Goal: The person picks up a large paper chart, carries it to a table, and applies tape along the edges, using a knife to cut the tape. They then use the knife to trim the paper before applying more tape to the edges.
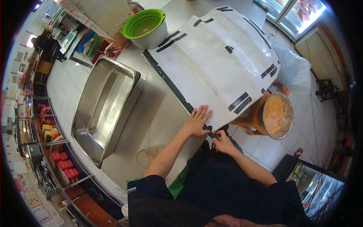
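Black apron [219, 185], worn by the person, fills the near foreground. A small white sleeve mark [131, 190] on the left sleeve is too small to read. The red packages [67, 168] on the shelves at far left are too blurred to read.

Left hand [197, 122]: spread flat, fingers extended, palm pressed on the near corner of the large white sheet [219, 64]. The sheet is patched with short black tape pieces and lies across the grey counter [151, 117], with its near corner at the counter edge.

Right hand [224, 143]: fingers pinched together on the end of a dark tape strip [209, 130] at that same corner, just beside the left hand.

A rectangular stainless steel pan [106, 106] stands on the counter to the left, well apart from the hands. A green plastic colander [145, 22] sits in a metal bowl at the far end. A round metal bowl of orange-yellow pieces [278, 115] rests on a wooden stool [251, 117], right of the sheet.
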The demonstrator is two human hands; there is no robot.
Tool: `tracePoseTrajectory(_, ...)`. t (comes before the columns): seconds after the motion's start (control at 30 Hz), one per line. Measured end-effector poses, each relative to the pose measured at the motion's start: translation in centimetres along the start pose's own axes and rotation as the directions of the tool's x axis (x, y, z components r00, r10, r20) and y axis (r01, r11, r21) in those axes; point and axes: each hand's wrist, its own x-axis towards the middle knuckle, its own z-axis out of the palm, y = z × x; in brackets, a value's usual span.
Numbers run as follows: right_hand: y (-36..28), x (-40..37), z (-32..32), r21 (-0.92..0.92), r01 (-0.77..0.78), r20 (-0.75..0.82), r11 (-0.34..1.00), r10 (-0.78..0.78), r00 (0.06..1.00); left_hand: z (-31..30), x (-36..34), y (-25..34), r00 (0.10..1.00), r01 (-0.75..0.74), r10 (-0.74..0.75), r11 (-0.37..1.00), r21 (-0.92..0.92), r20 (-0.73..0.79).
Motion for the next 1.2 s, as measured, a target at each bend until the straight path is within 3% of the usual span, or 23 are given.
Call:
tracePoseTrajectory(0.07,-0.6,0.0,0.2,0.115,-0.078,0.053,0.99,0.073,0.996,-0.1,0.0,0.3,1.0,0.008,-0.008,1.0,0.009,0.011)
tracePoseTrajectory(0.17,-2.7,-1.0,0.4,0.172,-0.118,-0.017,0.978,0.122,0.992,0.0,0.0,0.7,0.999,0.042,-0.043,0.999,0.034,0.017)
tracePoseTrajectory(0.27,-1.4,-0.7,1.4,0.234,-0.01,-0.109,0.972,0.037,0.993,-0.1,0.0,0.9,0.999,0.049,-0.049,0.998,0.032,0.008)
tracePoseTrajectory(0.5,-1.3,-0.1,1.1,0.142,0.018,-0.119,0.99,-0.001,0.993,0.1,0.5,1.2,0.997,0.075,-0.076,0.997,0.029,0.027)
tracePoseTrajectory(0.6,-0.4,0.5,1.1,-0.003,0.054,-0.163,0.999,-0.054,0.985,-0.3,0.7,2.1,0.994,0.106,-0.107,0.994,0.028,0.025)
tracePoseTrajectory(0.8,-0.3,0.5,1.2,-0.12,0.063,-0.202,0.991,-0.087,0.976,-0.5,1.0,3.4,0.986,0.167,-0.167,0.984,0.056,0.001)
tracePoseTrajectory(0.9,-0.4,0.3,1.5,-0.177,0.116,-0.275,0.977,-0.162,0.948,-1.1,1.4,4.6,0.972,0.226,-0.231,0.968,0.105,0.036)
tracePoseTrajectory(1.2,-2.5,-1.7,1.2,-0.283,0.053,-0.328,0.957,-0.149,0.933,-2.7,2.7,8.0,0.919,0.319,-0.36,0.918,0.235,0.16)
